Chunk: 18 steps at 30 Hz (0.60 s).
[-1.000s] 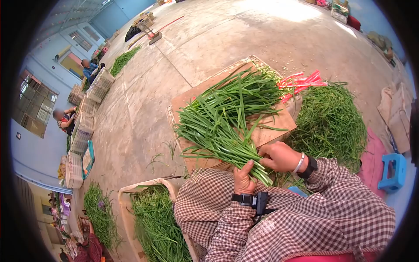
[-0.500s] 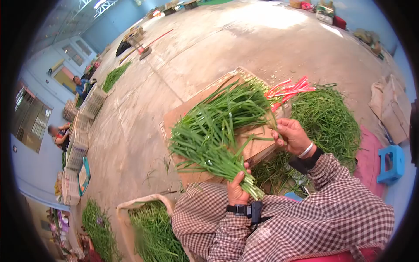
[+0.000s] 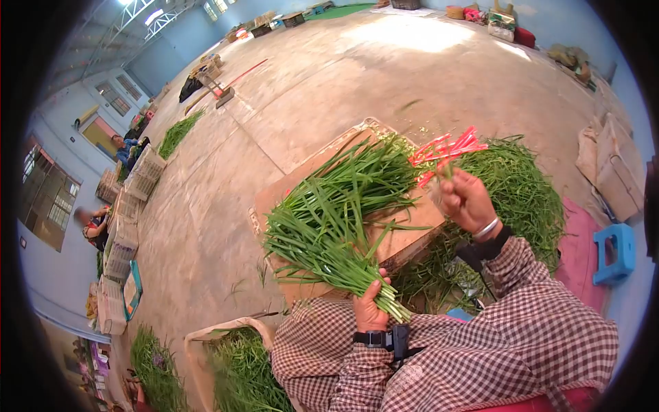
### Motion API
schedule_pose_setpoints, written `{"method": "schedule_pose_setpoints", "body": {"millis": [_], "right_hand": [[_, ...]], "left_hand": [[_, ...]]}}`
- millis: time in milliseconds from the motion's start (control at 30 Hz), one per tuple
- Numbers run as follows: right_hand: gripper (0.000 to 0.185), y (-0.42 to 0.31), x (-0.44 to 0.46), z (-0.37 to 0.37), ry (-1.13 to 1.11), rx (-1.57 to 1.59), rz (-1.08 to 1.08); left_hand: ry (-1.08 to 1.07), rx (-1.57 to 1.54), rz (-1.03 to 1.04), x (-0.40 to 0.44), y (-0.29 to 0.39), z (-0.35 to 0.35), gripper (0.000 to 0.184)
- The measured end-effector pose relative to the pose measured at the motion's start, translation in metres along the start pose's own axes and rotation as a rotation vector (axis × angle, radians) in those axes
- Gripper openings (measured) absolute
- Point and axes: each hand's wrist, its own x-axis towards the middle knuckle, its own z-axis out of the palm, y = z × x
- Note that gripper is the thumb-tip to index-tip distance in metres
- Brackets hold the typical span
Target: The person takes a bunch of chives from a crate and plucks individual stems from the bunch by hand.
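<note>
The concrete floor [image 3: 206, 178] stretches widest of all, running from the lower left of the frame to the bright patch of light at the top. At the left, a row of pale slatted crates [image 3: 123, 237] stands on it, with two people close behind. The checked clothing [image 3: 494, 343] of the person in front of me fills the lower right. In the centre I see a cardboard-covered surface [image 3: 420, 218], and just beside it, at the right, a heap of loose greens [image 3: 515, 192]. At the bottom, left of centre, a pale container [image 3: 194, 357] holds more greens [image 3: 247, 374]. A pile of long leaves [image 3: 350, 182] lies across the cardboard, and the gathered bunch [image 3: 336, 264] is just below it, in the middle of the frame, leaves touching the pile and pale stalk ends pointing to the lower right. A blue stool [image 3: 613, 253] stands near the right edge. Red-and-white strips [image 3: 456, 145] lie above the right hand [image 3: 469, 200], next to the heap. The left hand [image 3: 371, 305], below centre, is closed round the bunch near its stalk ends. The right hand is raised right of centre, its fingertips pressed together on a small green scrap [image 3: 446, 167], too blurred to make out in detail. Smallest is the silver bracelet [image 3: 486, 229] on that wrist.
</note>
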Motion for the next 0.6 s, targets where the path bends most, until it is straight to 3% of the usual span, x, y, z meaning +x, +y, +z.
{"method": "schedule_pose_setpoints", "body": {"millis": [67,133,300,367,467,500,533,600], "right_hand": [[0.02,-0.014,0.0,0.0,-0.033,0.104,-0.138],[0.02,-0.017,0.003,-0.006,0.043,-0.003,-0.096],[0.02,0.03,-0.008,-0.011,0.016,-0.373,0.111],[0.028,0.057,-0.011,-0.009,-0.066,-0.749,0.248],[0.039,0.087,-0.027,0.004,-0.136,-0.848,0.321],[0.051,0.088,-0.03,0.009,-0.161,-0.899,0.303],[0.051,0.09,-0.033,0.013,-0.166,-0.897,0.312],[0.042,0.095,-0.038,0.017,-0.139,-1.066,0.119]], "left_hand": [[-0.055,0.013,-0.014,-0.002,0.001,0.0,0.044],[-0.069,-0.016,-0.008,0.0,0.0,0.0,0.043],[-0.061,-0.013,-0.024,0.0,0.0,0.0,0.042],[-0.078,-0.05,-0.032,-0.001,-0.001,-0.001,0.042],[-0.11,-0.103,-0.047,-0.004,0.003,0.001,0.04],[-0.119,-0.118,-0.065,-0.005,0.003,0.001,0.039],[-0.128,-0.133,-0.088,-0.005,0.002,0.001,0.039],[-0.126,-0.155,-0.111,-0.005,0.0,0.003,0.037]]}}
